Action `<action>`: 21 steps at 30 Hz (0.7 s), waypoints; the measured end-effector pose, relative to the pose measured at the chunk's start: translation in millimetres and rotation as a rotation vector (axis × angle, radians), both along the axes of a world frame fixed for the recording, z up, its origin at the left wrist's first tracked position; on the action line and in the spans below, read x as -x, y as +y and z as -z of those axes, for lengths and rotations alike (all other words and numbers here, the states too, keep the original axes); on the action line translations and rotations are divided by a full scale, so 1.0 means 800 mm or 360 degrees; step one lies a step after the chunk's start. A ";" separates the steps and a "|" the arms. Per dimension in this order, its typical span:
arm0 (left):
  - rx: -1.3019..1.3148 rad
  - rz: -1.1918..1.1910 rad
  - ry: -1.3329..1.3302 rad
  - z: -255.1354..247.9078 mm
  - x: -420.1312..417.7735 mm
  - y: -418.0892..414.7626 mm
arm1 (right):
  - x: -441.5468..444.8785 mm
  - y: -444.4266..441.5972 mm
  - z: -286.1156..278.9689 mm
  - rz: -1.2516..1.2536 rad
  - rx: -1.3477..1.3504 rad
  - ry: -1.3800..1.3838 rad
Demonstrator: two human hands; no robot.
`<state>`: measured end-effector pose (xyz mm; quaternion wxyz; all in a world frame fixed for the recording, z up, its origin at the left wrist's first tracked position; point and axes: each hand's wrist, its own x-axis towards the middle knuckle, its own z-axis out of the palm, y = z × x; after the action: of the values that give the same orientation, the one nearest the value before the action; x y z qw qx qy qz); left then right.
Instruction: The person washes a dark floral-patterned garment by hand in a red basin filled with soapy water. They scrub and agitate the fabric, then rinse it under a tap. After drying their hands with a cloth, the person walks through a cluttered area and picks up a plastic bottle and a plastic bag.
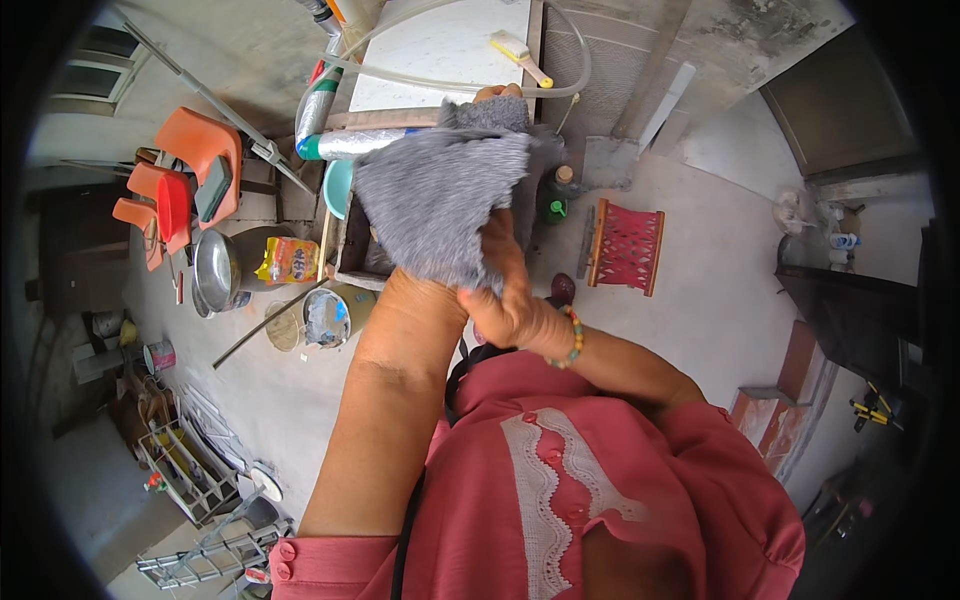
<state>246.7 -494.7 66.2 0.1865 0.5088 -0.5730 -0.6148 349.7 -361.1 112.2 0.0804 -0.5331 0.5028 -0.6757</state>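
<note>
A fuzzy grey cloth [442, 199] hangs spread over my left forearm, its far end bunched and partly blurred. Past that bunched end show the curled fingers of my left hand [498, 92], gripping the cloth; the rest of the hand is hidden under it. My right hand [508, 292], with a beaded bracelet [574, 337] at the wrist, pinches the near right edge of the same cloth. Beneath lies a dark stone-like basin [360, 281], mostly covered by the cloth. Beyond it, a yellow-and-white scrub brush [517, 52] rests on a white slab [442, 45].
A clear hose [585, 60] loops over the slab. To the left are a teal bowl [339, 187], orange chairs [199, 142], a metal basin [216, 270] and a bucket [360, 304]. At right stand green bottles [556, 210] and a small red woven stool [627, 247].
</note>
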 end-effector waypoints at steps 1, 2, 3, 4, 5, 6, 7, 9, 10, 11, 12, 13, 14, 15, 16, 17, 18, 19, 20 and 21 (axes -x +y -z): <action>0.0158 0.0041 -0.0065 0.004 -0.001 -0.007 | -0.015 0.002 -0.004 -0.0079 0.0022 0.0030; 0.0363 0.0069 -0.0044 0.027 -0.007 -0.021 | -0.042 0.005 -0.022 -0.0135 0.0138 -0.0045; 0.0590 0.0253 -0.0048 0.041 0.017 -0.004 | -0.041 0.014 -0.023 -0.0260 0.0107 0.0094; 0.0917 0.0323 -0.0136 0.025 -0.005 -0.015 | -0.059 0.016 -0.047 -0.0505 0.0190 0.0182; 0.1113 0.0465 -0.0269 0.014 -0.018 -0.006 | -0.054 0.012 -0.042 -0.0467 0.0160 0.0364; 0.1310 0.0633 -0.0371 -0.003 -0.025 0.011 | -0.039 0.002 -0.032 -0.0397 0.0118 0.0566; 0.1510 0.0800 -0.0476 -0.013 -0.028 0.021 | -0.019 -0.006 -0.015 -0.0255 0.0203 0.0631; 0.1778 0.1131 -0.0680 0.018 -0.020 0.032 | 0.009 -0.005 0.041 -0.0246 0.0132 0.0755; 0.1860 0.1209 -0.0772 0.025 -0.024 0.031 | 0.009 -0.003 0.047 -0.0299 0.0046 0.0753; 0.1917 0.1299 -0.0843 0.022 -0.030 0.031 | 0.013 -0.001 0.048 -0.0211 -0.0038 0.0790; 0.1970 0.1385 -0.0914 0.017 -0.040 0.031 | 0.018 0.000 0.051 -0.0128 -0.0123 0.0830; 0.2021 0.1474 -0.0984 0.010 -0.050 0.033 | 0.029 -0.002 0.057 0.0085 -0.0133 0.0615; 0.2076 0.1554 -0.0989 0.006 -0.069 0.034 | 0.055 -0.001 0.063 0.0154 -0.0213 0.0837; 0.2148 0.1649 -0.0973 -0.006 -0.079 0.041 | 0.080 0.006 0.089 0.0260 -0.0265 0.0803; 0.2211 0.1747 -0.0966 -0.009 -0.087 0.042 | 0.090 0.013 0.089 0.0397 -0.0358 0.0704; 0.1927 0.1879 -0.1029 -0.007 -0.083 0.044 | 0.099 0.013 0.091 0.0569 -0.0420 0.0633; 0.1848 0.2208 -0.1268 0.026 -0.084 0.034 | 0.105 0.014 0.112 0.0630 -0.0511 0.0145; 0.1724 0.2552 -0.1457 0.062 -0.084 0.025 | 0.115 0.012 0.118 0.0604 -0.0646 -0.0428; 0.1669 0.2573 -0.1443 0.057 -0.083 0.029 | 0.126 0.020 0.084 0.0734 -0.1085 -0.0712; 0.1639 0.2602 -0.1417 0.042 -0.078 0.037 | 0.136 0.026 0.078 0.0704 -0.0924 -0.0784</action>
<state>308.8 -465.5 32.5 -0.3168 0.0081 -0.9484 0.0046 241.1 -340.6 50.0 0.1978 -0.1908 0.7397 -0.6143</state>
